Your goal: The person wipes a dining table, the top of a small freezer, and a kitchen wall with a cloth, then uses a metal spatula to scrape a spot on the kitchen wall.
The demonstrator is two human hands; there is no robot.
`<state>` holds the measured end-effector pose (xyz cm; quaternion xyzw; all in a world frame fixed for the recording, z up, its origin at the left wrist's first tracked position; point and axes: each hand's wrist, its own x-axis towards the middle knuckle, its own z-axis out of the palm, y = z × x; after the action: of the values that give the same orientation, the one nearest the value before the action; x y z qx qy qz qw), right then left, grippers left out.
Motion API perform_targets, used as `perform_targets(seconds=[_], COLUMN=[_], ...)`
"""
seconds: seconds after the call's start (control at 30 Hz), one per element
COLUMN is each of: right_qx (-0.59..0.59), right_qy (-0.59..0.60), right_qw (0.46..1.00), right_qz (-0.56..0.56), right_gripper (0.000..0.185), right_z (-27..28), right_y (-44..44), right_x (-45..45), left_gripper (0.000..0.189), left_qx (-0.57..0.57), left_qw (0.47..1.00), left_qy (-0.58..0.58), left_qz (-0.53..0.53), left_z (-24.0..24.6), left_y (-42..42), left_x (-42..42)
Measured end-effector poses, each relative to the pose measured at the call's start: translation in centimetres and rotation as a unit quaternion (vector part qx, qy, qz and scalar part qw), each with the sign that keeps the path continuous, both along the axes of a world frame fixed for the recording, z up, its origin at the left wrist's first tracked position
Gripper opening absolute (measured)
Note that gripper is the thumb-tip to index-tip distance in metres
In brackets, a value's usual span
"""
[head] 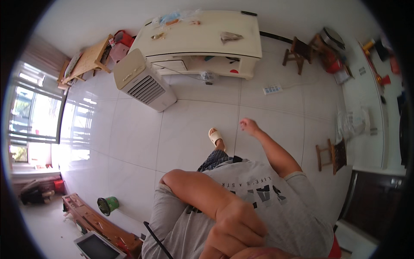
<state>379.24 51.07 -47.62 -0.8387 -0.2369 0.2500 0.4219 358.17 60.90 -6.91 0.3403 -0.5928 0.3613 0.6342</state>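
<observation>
My left hand (237,228) is raised close to my face, with its arm bent across my grey printed T-shirt (275,207). Its fingers are curled, and whatever may be inside them is hidden. Lower down and out in front, my right hand (249,126) hangs over the tiled floor (194,119) with its fingers curled in, slightly blurred. Nothing shows in it. One foot in a cream slipper (214,137) stands forward on the tiles. Ahead is a cream low table (200,40) with plastic bags and small items on top.
An air cooler (145,85) stands left of the table, its cord trailing nearby. A white power strip (272,89) lies on the floor to the right. Small wooden stools (299,53) sit at the right. A green bucket (111,204) and a wooden cabinet (97,223) are at the lower left.
</observation>
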Motion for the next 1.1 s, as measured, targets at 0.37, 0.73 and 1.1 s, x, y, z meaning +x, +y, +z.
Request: perform_targets(seconds=[0.37, 0.73, 1.1], right_qx=[-0.242, -0.297, -0.223], right_qy=[0.199, 0.004, -0.188], right_qw=[0.945, 0.944, 0.954], right_qz=[-0.090, 0.147, 0.065], right_gripper=[0.019, 0.022, 0.066], right_z=[-6.6, -11.1, -11.8], right_y=[-5.8, 2.1, 24.1], right_x=[11.3, 32.5, 66.4], left_gripper=[0.060, 0.060, 0.014], left_qx=[-0.012, 0.050, 0.160], left_qw=[0.996, 0.952, 0.678], left_qy=[0.013, 0.144, 0.542], left_qz=[0.088, 0.265, 0.471], left_z=[0.0, -1.4, -2.7], left_y=[11.7, 18.9, 20.1], left_x=[19.5, 40.7, 61.3])
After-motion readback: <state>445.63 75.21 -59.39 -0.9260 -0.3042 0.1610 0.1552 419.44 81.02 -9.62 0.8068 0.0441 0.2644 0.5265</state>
